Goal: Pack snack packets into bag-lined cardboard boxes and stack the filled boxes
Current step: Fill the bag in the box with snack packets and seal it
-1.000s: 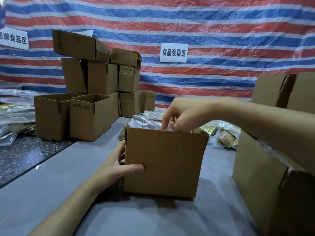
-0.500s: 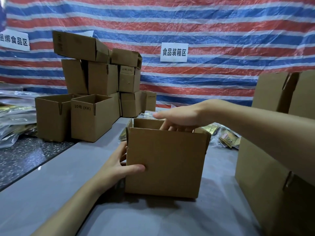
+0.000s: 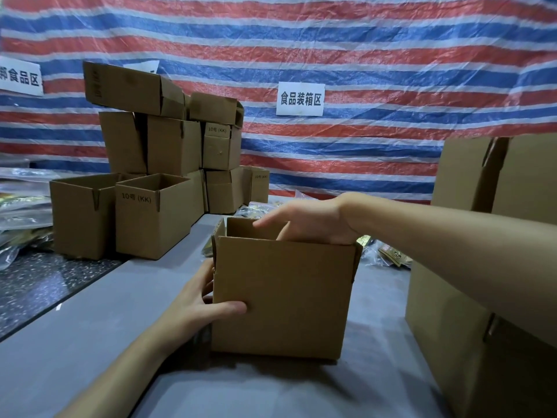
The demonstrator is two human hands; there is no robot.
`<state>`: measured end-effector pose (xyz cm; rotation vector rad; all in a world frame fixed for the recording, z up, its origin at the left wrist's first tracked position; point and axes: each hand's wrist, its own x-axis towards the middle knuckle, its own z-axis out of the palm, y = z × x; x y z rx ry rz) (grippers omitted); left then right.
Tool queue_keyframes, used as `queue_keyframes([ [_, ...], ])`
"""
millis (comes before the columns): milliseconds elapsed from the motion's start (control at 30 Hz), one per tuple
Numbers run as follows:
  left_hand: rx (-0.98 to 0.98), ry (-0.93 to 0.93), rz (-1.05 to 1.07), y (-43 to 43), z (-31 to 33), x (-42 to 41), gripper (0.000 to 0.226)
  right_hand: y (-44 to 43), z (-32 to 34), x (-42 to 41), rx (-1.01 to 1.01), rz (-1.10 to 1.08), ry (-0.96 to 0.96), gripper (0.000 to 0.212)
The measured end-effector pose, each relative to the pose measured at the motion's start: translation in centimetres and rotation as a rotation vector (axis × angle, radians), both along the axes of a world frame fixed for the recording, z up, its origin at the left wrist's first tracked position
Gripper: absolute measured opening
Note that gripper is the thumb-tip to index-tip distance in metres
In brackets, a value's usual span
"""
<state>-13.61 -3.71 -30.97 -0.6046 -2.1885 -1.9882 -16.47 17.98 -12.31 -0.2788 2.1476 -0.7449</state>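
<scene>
A small open cardboard box stands on the grey table in front of me. My left hand grips its left front corner, thumb on the front face and fingers round the side. My right hand lies over the box's open top, fingers stretched left and dipping inside past the rim. What is inside the box is hidden. Loose snack packets in clear wrap lie on the table behind the box to the right, and more packets show just behind it.
A pile of empty cardboard boxes stands at the back left, with two open boxes in front of it. Large cartons stand close on the right under my forearm. Plastic-wrapped bundles lie far left. A striped tarp hangs behind.
The clear plastic that stuck out of the box top has gone down out of sight. My right hand has lowered and flattened over the opening. The left hand has stayed put.
</scene>
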Motion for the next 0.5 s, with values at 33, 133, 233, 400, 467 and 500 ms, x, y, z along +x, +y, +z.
queue_keyframes([
  [33, 0.006, -0.003, -0.005, 0.0, 0.0, 0.0, 0.088, 0.2, 0.4, -0.1, 0.019, 0.021, -0.021, 0.07],
  [133, 0.017, -0.01, -0.007, 0.0, -0.1, 0.0, 0.086, 0.4, 0.7, 0.6, 0.102, 0.052, 0.091, 0.068],
  [233, 0.022, -0.019, 0.006, 0.0, -0.1, 0.0, 0.092, 0.6, 0.0, 1.2, 0.137, 0.027, 0.236, 0.053],
  [400, 0.02, -0.019, 0.026, 0.1, 0.1, 0.2, 0.105, 1.4, 0.5, 2.3, 0.095, 0.134, 0.315, 0.067],
  [467, 0.018, -0.022, 0.033, 0.1, 0.1, 0.1, 0.104, 2.2, 1.4, 2.8, 0.108, 0.214, 0.513, 0.047],
  [500, 0.016, -0.023, 0.034, 0.1, 0.0, 0.1, 0.102, 2.8, 1.8, 3.1, 0.157, 0.269, 0.589, 0.039],
])
